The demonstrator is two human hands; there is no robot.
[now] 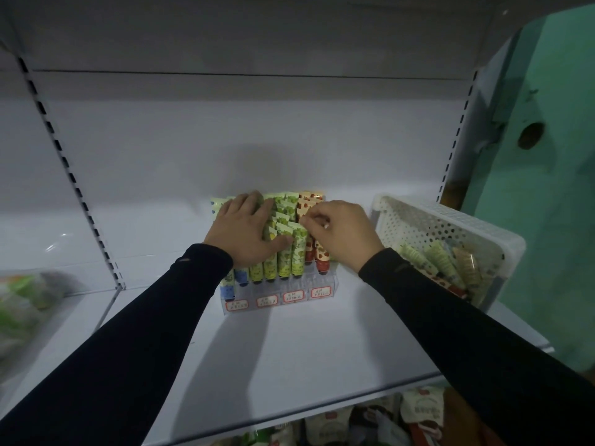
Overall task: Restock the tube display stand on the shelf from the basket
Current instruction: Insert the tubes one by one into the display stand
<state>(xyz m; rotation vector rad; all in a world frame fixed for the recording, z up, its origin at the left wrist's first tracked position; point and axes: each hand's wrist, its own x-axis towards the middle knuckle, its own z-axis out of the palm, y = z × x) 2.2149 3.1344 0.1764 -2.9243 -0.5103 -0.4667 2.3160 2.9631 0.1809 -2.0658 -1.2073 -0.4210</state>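
Two dark sleeves [135, 342] reach forward from the bottom corners over a white shelf [289, 355], meeting at a clear display stand [277, 297] that sits toward the back of the shelf, near its middle. The stand holds rows of upright tubes [285, 252]: blue ones at the left, yellow and green ones in the middle, red and orange ones at the right, with small price labels [293, 296] along its front edge. The left hand [246, 231] lies open and flat on the left and middle rows, fingers spread over the tube tops and thumb pressed against the green ones. The right hand [341, 235] is curled just beside it, its fingertips pinched on the top edge of a tube where the green rows meet the red ones; which tube it grips is hard to make out. A white perforated basket [450, 230] stands on the shelf just to the right of the stand, close behind the right wrist, with more tubes [444, 262] lying loose inside it. Blurred packets [22, 304] sit on the neighbouring shelf at the left, and other packaged goods [370, 423] show on the shelf below.
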